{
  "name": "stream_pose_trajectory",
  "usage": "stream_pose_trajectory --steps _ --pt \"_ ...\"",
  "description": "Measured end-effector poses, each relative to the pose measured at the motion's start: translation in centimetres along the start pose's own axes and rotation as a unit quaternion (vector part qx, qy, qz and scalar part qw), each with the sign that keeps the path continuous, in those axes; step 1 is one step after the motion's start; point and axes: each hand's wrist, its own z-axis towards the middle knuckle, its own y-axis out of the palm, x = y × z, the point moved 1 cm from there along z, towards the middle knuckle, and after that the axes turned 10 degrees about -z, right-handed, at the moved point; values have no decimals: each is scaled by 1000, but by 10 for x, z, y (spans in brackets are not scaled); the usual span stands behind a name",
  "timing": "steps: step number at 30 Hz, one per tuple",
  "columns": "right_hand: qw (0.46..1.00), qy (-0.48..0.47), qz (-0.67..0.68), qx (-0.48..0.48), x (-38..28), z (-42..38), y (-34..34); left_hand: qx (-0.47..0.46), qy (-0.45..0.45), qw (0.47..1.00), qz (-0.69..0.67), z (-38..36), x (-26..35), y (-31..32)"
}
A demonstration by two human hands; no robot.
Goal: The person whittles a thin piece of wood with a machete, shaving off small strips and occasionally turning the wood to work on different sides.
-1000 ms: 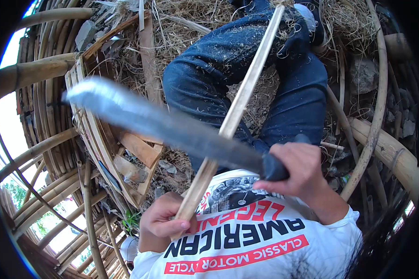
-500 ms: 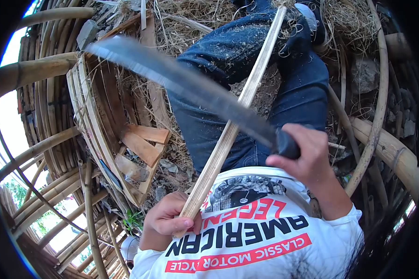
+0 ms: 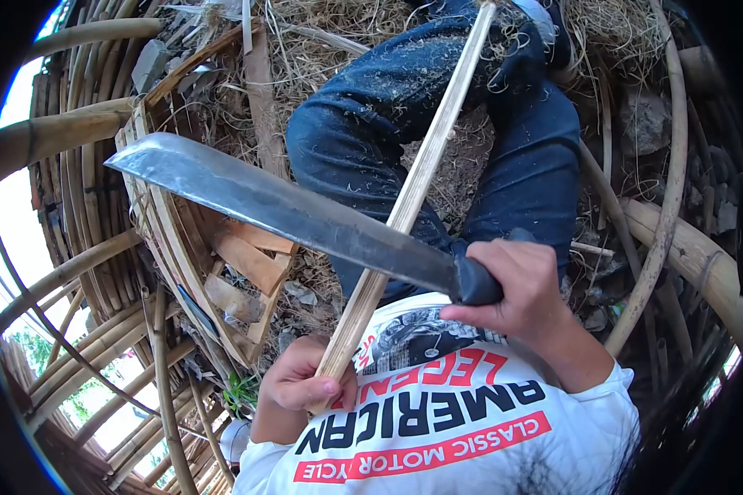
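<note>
A long pale wooden strip (image 3: pixel 425 169) runs slantwise from the top of the view down to my left hand (image 3: pixel 309 381), whose thumb and fingers are closed around its lower end. My right hand (image 3: pixel 516 285) is wrapped round the dark handle of a large machete (image 3: pixel 272 206). The wide grey blade points to the upper left and lies across the strip, over its middle part. Whether the edge touches the wood I cannot tell. Small shavings are scattered on my blue jeans (image 3: pixel 363 124).
Split wooden slats (image 3: pixel 161 223) and short flat wood pieces (image 3: pixel 248 260) are at the left. Bamboo poles (image 3: pixel 74 132) stand further left, and a thick bamboo pole (image 3: pixel 685 260) is at the right. Shavings (image 3: pixel 627 33) and stones (image 3: pixel 648 124) cover the ground.
The machete and my right hand have moved down and to the left, toward my body. The strip has shifted slightly left. My left hand keeps its hold.
</note>
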Motion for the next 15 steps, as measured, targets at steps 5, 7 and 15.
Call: stream_pose_trajectory --steps 5,7,15 --pt "996 49 -25 68 41 12 -2 69 17 997 5 -2 7 15" --pt "996 71 -14 56 42 12 -1 21 0 1000 -2 2 4 1" --pt "1000 -7 2 24 6 1 7 30 -45 998 26 4 0 -2"
